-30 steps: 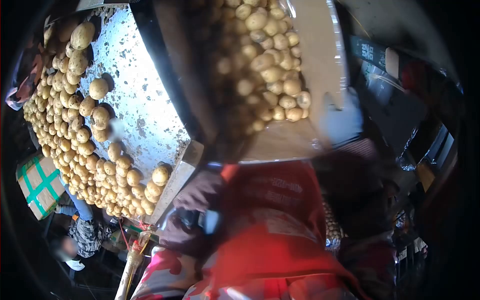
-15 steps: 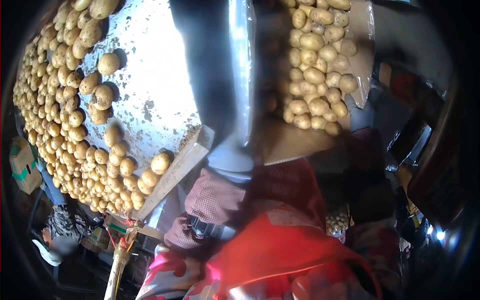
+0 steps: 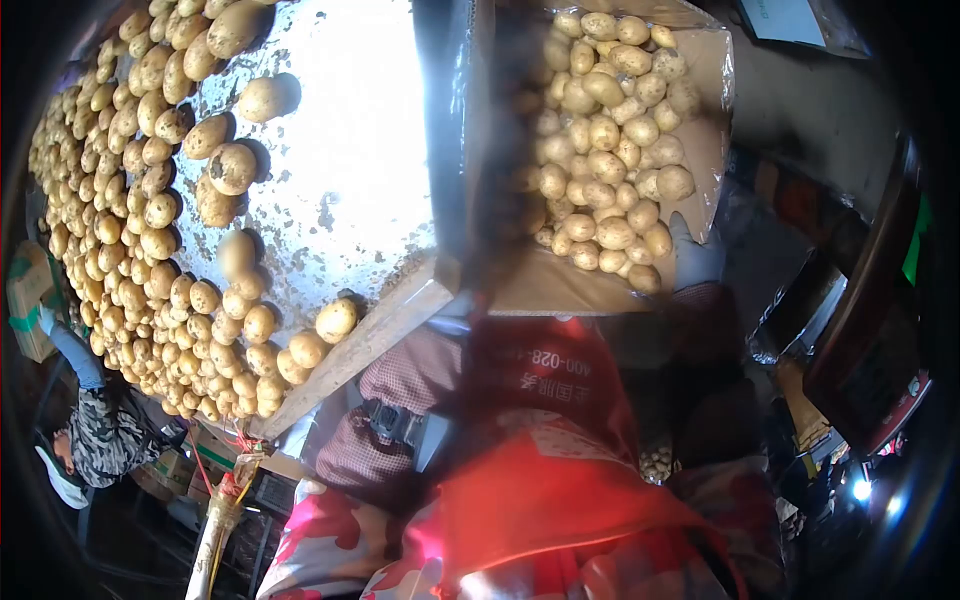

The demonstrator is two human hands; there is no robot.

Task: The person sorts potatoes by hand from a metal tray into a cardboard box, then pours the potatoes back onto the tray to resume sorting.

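Note:
A cardboard box (image 3: pixel 590 292) with a clear plastic lining holds many potatoes (image 3: pixel 612 165) in front of me. My right hand (image 3: pixel 697 258), in a grey glove, grips the box at its near right corner, thumb over the edge. Only a sliver of my gloved left hand (image 3: pixel 452 322) shows by the box's near left corner, below the table rim; its fingers are hidden. To the left is a whitish sorting table (image 3: pixel 340 140) with a wooden edge board (image 3: pixel 355 345). Loose potatoes (image 3: pixel 140 260) cover its far left side.
At the far left, another person's camouflage sleeve (image 3: pixel 115 430) reaches toward a carton (image 3: pixel 35 300) with green tape. A taped pole (image 3: pixel 215 530) stands at the table's near corner. Dark equipment (image 3: pixel 870 330) is at the right, and a white carton (image 3: pixel 785 20) lies at the upper right.
The potato box has moved left, closer to the table, with my right hand on it. My left hand is more hidden now. The other person's arm has shifted, and the view has moved slightly.

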